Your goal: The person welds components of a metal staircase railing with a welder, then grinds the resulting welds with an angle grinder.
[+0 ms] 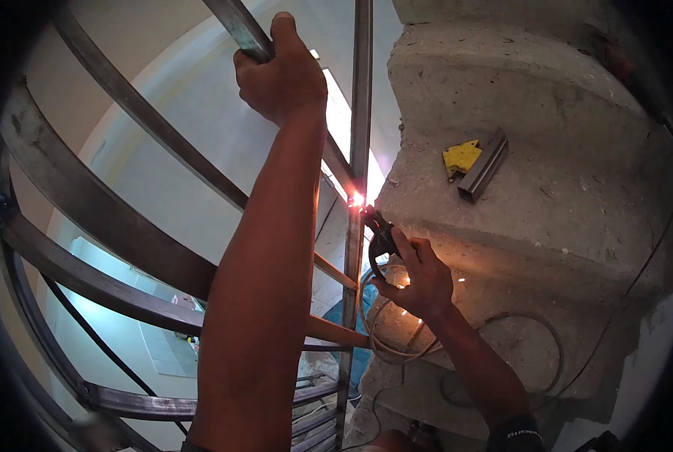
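My left hand [287, 79] is closed around a square steel bar [240, 26] of a metal railing, at the top of the view. In my right hand [425, 279] is a black welding electrode holder [382, 237], its head tilted up and to the left. A bright pinkish welding arc [357, 200] glows where the bar meets an upright steel post [359, 98]. The electrode itself is lost in the glare. Orange sparks [406, 282] show beside my right hand.
Rough concrete steps [547, 203] rise on the right. On one lie a yellow magnetic welding square [461, 157] and a short piece of square tube [484, 167]. Cable loops [558, 339] spread over the lower steps. Several curved railing bars [126, 218] cross the left side above a drop.
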`<action>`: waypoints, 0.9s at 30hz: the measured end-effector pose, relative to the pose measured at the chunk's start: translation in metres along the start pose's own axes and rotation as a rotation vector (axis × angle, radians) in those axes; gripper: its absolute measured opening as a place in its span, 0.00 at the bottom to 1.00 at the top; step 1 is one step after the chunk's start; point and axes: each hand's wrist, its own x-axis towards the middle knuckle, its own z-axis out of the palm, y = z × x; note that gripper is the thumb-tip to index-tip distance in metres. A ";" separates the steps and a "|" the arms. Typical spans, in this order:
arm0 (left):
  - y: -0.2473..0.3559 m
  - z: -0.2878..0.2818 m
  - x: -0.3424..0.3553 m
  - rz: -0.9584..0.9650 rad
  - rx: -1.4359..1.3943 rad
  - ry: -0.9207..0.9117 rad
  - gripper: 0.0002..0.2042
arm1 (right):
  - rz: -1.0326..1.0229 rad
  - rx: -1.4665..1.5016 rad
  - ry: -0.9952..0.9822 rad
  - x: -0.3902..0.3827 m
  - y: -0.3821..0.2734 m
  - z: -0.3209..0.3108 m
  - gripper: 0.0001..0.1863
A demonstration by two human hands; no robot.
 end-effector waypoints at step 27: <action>0.005 0.001 0.002 0.037 0.089 0.035 0.27 | -0.024 0.078 0.094 0.000 0.004 0.000 0.49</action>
